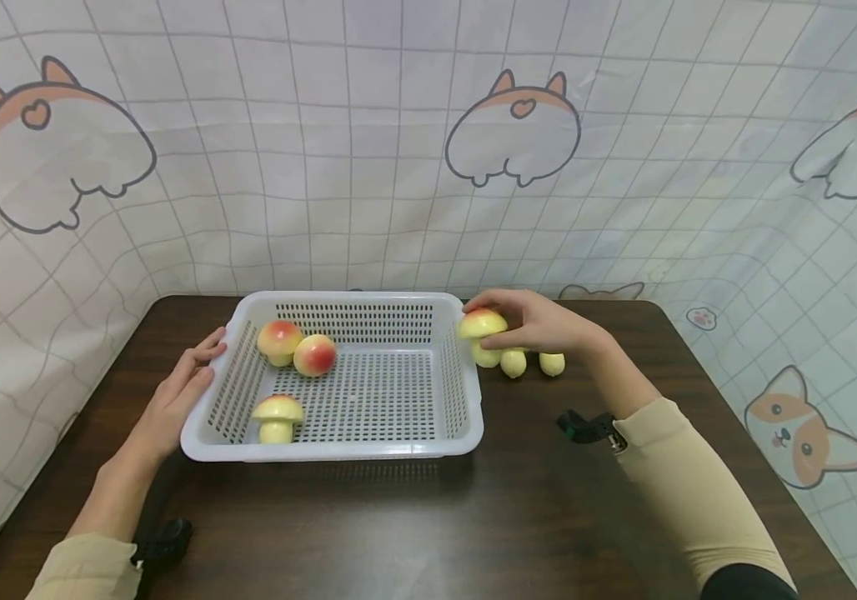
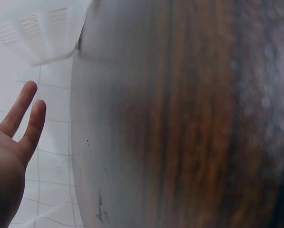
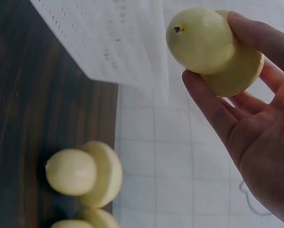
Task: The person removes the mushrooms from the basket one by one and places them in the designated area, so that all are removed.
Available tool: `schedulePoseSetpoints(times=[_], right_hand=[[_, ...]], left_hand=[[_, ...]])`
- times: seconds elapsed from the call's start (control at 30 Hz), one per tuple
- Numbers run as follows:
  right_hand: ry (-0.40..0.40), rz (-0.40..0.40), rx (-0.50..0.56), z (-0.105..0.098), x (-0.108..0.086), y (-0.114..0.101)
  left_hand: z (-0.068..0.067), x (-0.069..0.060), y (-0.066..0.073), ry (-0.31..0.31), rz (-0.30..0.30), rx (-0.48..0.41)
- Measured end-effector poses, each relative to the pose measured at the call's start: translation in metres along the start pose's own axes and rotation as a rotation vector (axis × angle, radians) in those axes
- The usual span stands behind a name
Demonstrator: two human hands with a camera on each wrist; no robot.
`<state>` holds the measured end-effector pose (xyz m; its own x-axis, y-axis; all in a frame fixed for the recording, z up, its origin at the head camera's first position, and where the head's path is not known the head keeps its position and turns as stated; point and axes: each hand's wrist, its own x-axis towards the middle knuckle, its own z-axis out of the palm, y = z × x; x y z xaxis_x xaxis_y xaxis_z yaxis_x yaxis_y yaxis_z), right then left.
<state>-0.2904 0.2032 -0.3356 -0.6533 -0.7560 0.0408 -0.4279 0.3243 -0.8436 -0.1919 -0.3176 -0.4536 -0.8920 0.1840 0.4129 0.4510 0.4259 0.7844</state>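
Note:
In the head view my right hand holds a toy mushroom with a red-and-yellow cap, just beyond the right end of a white plastic basket. The right wrist view shows thumb and fingers pinching this mushroom by its cap, its pale round stem towards the camera. Inside the basket, to the left, lie three more mushrooms: one at the back, one tipped over and one upright near the front. My left hand rests its extended fingers along the basket's left rim.
Two other mushrooms, one beside the right hand and another further right, stand on the dark wooden table, partly hidden by that hand. A white checked cloth with dog drawings hangs behind and beside the table.

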Motion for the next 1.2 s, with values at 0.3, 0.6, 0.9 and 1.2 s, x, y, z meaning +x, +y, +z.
schedulePoseSetpoints(times=[0.3, 0.6, 0.9, 1.2], right_hand=[[0.043, 0.052, 0.027, -0.010, -0.022, 0.015], [0.120, 0.051, -0.005, -0.026, -0.043, 0.031], [0.198, 0.093, -0.103, -0.035, -0.063, 0.052], [0.285, 0.149, -0.116, -0.041, -0.081, 0.070]], left_hand=[[0.001, -0.002, 0.000, 0.000, 0.009, -0.018], [0.000, 0.000, 0.002, -0.002, 0.010, -0.009], [0.000, 0.000, 0.000, -0.002, 0.005, -0.009], [0.000, -0.001, -0.002, -0.001, 0.000, -0.016]])
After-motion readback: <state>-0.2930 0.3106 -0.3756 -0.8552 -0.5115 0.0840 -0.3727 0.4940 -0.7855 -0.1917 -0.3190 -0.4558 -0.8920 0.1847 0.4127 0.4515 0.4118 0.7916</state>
